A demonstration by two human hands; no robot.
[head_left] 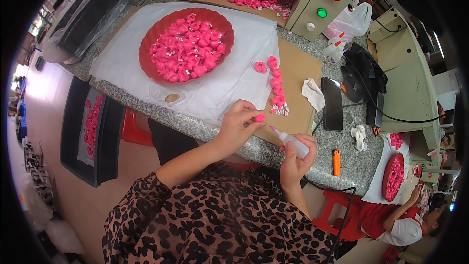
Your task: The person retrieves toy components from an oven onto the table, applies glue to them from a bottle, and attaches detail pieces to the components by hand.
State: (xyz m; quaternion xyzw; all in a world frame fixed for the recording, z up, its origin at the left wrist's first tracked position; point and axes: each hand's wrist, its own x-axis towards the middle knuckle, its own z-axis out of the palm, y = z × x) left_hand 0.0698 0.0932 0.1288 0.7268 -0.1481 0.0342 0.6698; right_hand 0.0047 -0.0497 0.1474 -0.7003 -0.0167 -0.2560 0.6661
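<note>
My left hand point(235, 128) pinches a small pink plastic piece point(260, 117) between thumb and fingertips, just above the bench edge. In my right hand point(294, 166) is a small white squeeze bottle point(296, 146), its thin purple-tipped nozzle pointing up and left toward the pink piece. A small gap shows between nozzle and piece. Beyond my hands, a row of pink pieces point(276, 82) lies on a sheet of cardboard point(299, 63), with small white parts point(280, 109) at its near end. A red scalloped bowl point(144, 63) heaped with similar pink pieces rests on white paper point(117, 68).
Right of the cardboard lie a phone point(332, 105), a crumpled tissue point(359, 137), an orange lighter point(336, 162) and a black bag point(362, 73). A machine with buttons point(322, 0) stands behind, pink pieces inside. A dark bin point(105, 151) is at left; a co-worker point(400, 222) sits right.
</note>
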